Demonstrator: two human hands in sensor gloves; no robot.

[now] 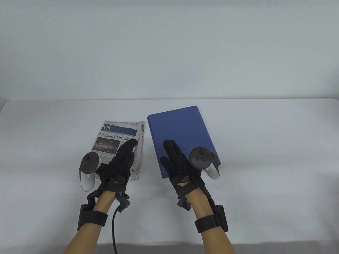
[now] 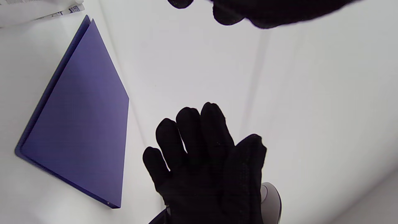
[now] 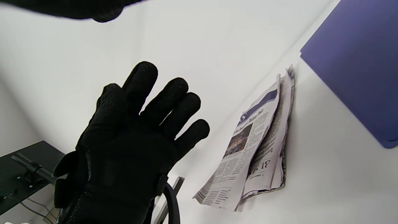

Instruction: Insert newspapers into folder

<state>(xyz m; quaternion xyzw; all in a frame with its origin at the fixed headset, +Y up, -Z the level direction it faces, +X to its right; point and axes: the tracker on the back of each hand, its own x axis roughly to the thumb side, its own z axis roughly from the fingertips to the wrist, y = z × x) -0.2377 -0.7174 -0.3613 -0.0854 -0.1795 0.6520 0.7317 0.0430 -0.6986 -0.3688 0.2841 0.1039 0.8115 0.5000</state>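
The closed blue folder [image 1: 182, 139] lies flat on the table [image 1: 264, 148], and the folded newspaper [image 1: 119, 143] lies just to its left, close enough to slide in once the cover is up. The right hand [image 1: 182, 165] hovers over the folder's near end, fingers spread, holding nothing, likely to lift the cover. The left hand [image 1: 117, 165] hangs above the newspaper, also empty and spread, apparently ready to take it.

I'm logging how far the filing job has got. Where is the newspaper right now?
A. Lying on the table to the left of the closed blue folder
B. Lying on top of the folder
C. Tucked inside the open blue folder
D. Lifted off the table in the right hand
A: in the table view the folded newspaper lies flat on the table beside the closed blue folder, on its left and apart from it.
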